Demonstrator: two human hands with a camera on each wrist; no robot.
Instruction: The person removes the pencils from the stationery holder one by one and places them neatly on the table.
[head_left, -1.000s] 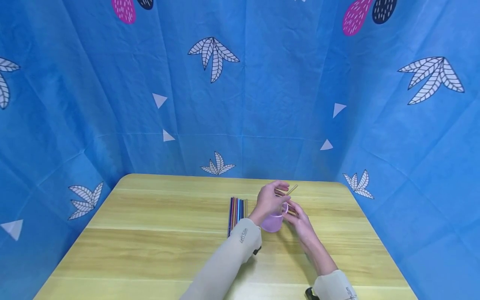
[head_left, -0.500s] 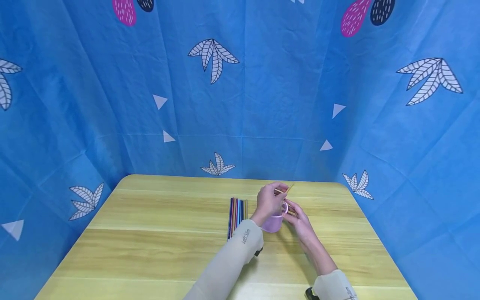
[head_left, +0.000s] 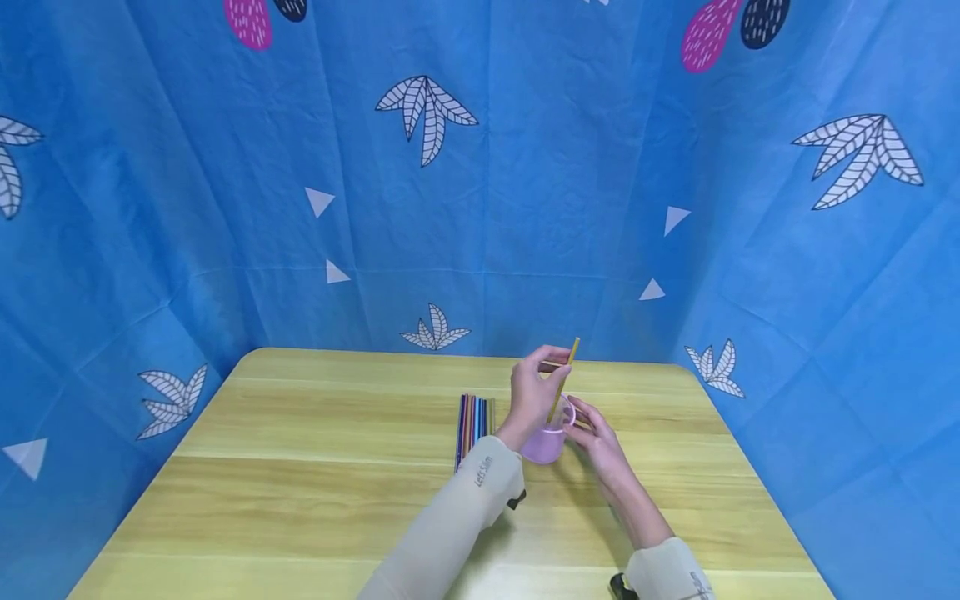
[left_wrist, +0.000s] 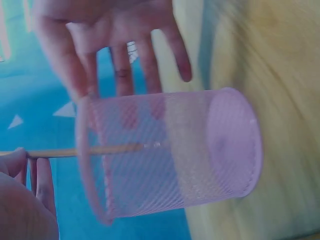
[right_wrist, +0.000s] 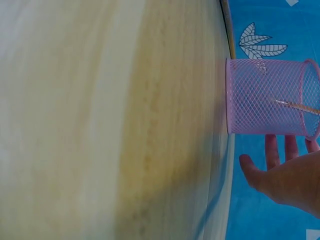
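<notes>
My left hand (head_left: 534, 392) pinches a slim yellow pencil (head_left: 573, 350) between thumb and fingers. The pencil leans, its lower end inside a pink mesh pen holder (head_left: 543, 448), which stands upright on the table. In the left wrist view, the pencil (left_wrist: 60, 153) passes through the rim, with its pale tip showing through the mesh. My right hand (head_left: 606, 450) is at the holder's right side. Its fingers (left_wrist: 149, 65) are spread and fairly straight against or close to the mesh, and one digit reaches the rim. The right wrist view hides its thumb.
A row of several coloured pencils (head_left: 470, 425) lies on the wooden table (head_left: 337, 475), left of the holder and partly under the left sleeve (head_left: 457, 517). Blue patterned cloth (head_left: 525, 208) hangs behind the table and at both sides.
My left hand has risen slightly and the pencil has turned from a low slant to nearly upright, its end now in the holder. The right hand has stayed at the holder.
</notes>
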